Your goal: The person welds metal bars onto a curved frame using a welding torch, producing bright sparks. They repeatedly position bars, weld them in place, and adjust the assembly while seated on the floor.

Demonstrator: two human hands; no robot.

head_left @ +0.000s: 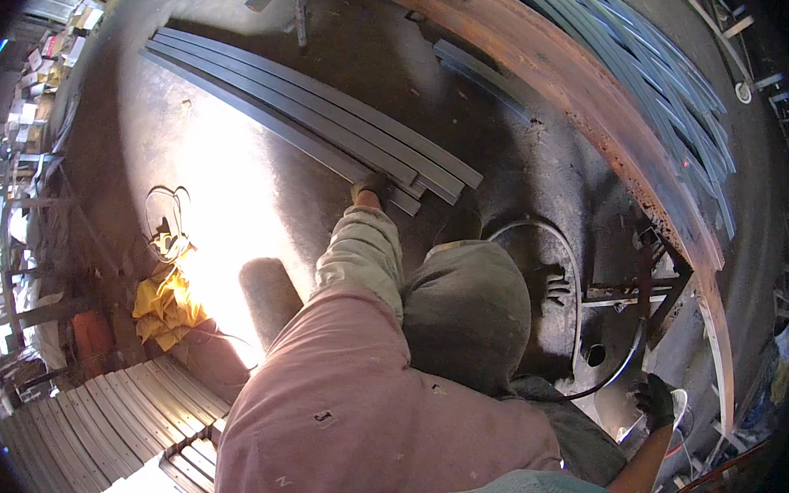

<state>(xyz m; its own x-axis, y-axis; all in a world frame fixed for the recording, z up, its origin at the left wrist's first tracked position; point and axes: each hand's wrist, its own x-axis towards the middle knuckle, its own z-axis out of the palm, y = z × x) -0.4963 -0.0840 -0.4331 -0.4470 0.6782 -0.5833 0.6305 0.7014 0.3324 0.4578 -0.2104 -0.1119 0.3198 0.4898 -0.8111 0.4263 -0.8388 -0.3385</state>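
Note:
My left arm reaches forward past a pink garment and a khaki cuff. At its end my left hand, in a dark glove, is closed over the near part of the leftmost grey metal bar. Other long grey bars lie beside that one on the floor, their near ends uneven. The finger detail on this hand is small and dark. Low on the right, my right hand, also dark-gloved, has its fingers apart beside a pale container. Nothing shows in its grip. My grey-clad knee is between the hands.
A rusty beam curves along the right, with a bundle of blue-grey bars beyond. A pale hose and a dark glove-shaped thing lie nearby. At left are yellow cloth, coiled cable and stacked slats.

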